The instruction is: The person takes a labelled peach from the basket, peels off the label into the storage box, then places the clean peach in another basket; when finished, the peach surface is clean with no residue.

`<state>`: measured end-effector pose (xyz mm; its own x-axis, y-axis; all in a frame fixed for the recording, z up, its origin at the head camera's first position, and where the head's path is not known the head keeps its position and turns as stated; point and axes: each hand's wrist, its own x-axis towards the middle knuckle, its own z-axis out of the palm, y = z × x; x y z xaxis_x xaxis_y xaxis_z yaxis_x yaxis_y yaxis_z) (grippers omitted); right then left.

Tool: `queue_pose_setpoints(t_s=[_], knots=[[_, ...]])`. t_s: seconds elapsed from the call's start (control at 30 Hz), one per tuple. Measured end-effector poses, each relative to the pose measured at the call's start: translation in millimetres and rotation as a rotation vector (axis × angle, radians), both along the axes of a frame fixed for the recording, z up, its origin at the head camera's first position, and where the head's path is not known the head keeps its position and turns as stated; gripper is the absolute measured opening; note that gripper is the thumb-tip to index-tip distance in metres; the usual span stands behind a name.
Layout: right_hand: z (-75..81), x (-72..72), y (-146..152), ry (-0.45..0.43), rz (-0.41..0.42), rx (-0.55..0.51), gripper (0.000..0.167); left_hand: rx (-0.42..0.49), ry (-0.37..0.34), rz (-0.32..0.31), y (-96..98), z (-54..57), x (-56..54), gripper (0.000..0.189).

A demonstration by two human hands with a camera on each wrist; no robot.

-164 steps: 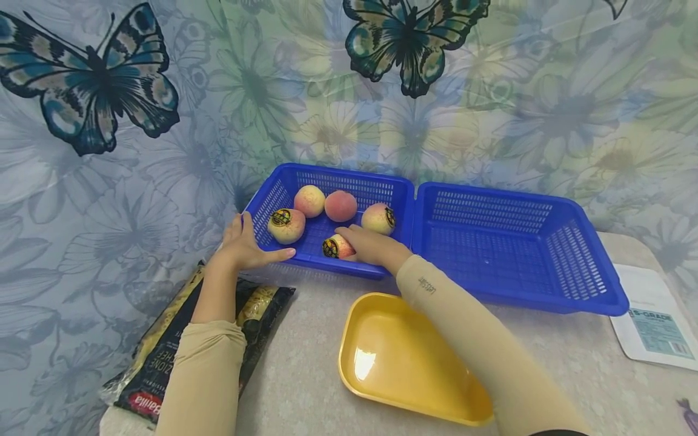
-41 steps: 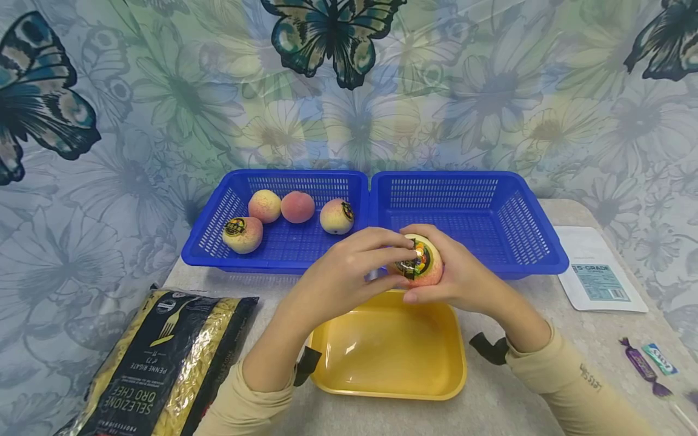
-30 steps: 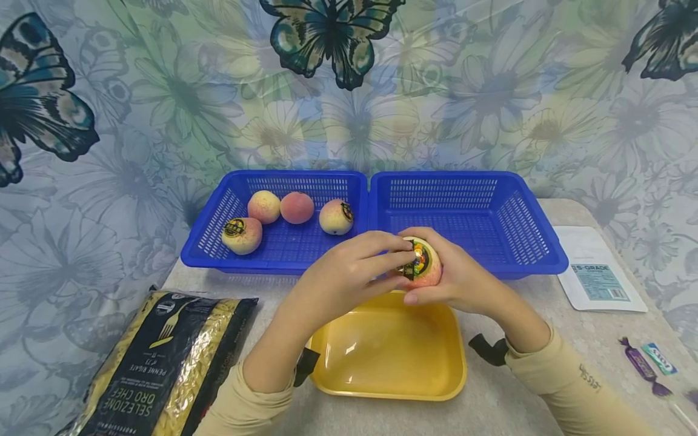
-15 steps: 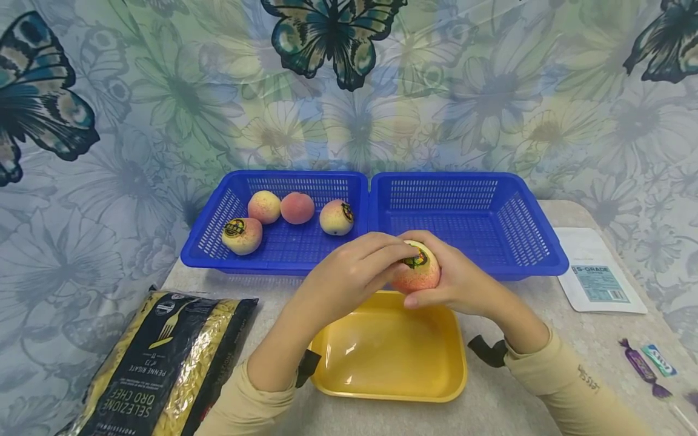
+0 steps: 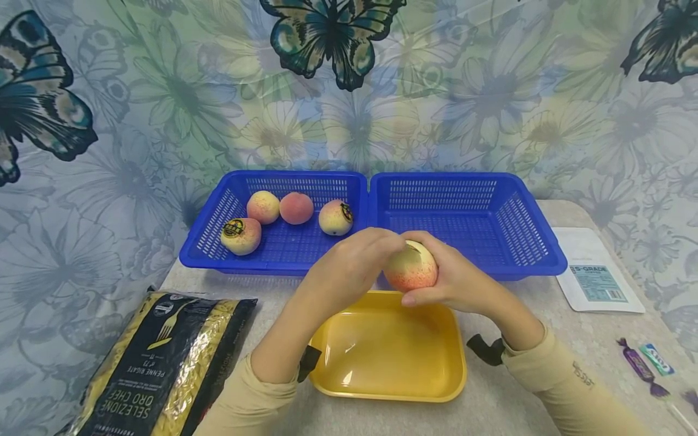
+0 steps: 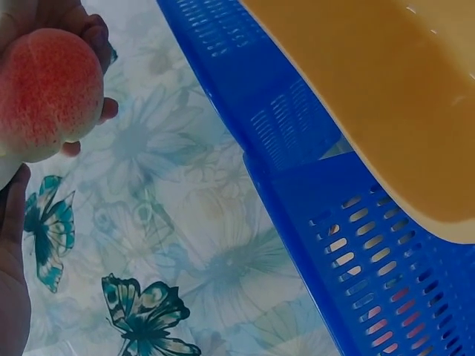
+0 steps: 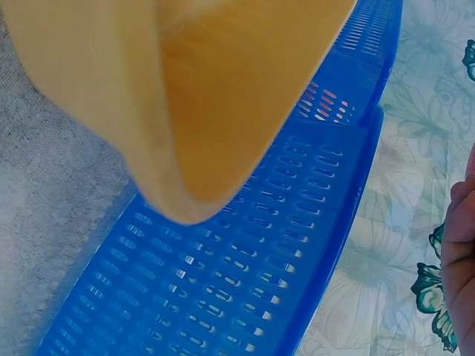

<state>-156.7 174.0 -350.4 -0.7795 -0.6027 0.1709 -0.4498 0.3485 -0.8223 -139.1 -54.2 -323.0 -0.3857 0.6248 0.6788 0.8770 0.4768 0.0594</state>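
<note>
A pale yellow and pink peach (image 5: 411, 272) is held up over the far rim of the yellow tray (image 5: 388, 351). My right hand (image 5: 460, 278) grips it from the right, thumb below. At its upper left, the curled fingers of my left hand (image 5: 349, 263) pinch the sticker, now mostly hidden behind them; a narrow strip shows at the peach's top. In the left wrist view the peach (image 6: 48, 96) shows its red side. Several other peaches, among them a stickered peach (image 5: 241, 236), lie in the left blue basket (image 5: 272, 266).
The right blue basket (image 5: 469, 221) stands close beside the left one. A pasta bag (image 5: 163, 363) lies at the left, a white pouch (image 5: 600, 272) at the right. Near the right edge are a purple-wrapped candy (image 5: 638, 363) and a small blue-green packet (image 5: 658, 358).
My right hand has lifted the peach out of the left basket. My left hand has come to it and peeled the black sticker back from the peach's face, which is bare skin now.
</note>
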Motion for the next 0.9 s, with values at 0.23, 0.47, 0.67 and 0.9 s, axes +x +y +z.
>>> queue_pose_setpoints(t_s=[0.23,0.47,0.67,0.9], knots=[[-2.7,-1.8,-1,-0.018,0.006,-0.007,0.08,0.069,-0.047,-0.047,0.3,-0.3,-5.5,0.027],[-6.0,-4.2,-2,0.002,0.033,-0.009,0.081,0.156,-0.121,-0.095,1.9,-1.5,-10.9,0.023],[-4.9,-0.6,-1,-0.009,0.02,-0.004,0.084,0.235,-0.162,-0.071,2.6,-3.4,-12.9,0.027],[-5.3,3.2,8,0.018,-0.051,0.039,0.084,0.366,-0.353,-0.066,3.3,-2.1,-7.6,0.029]])
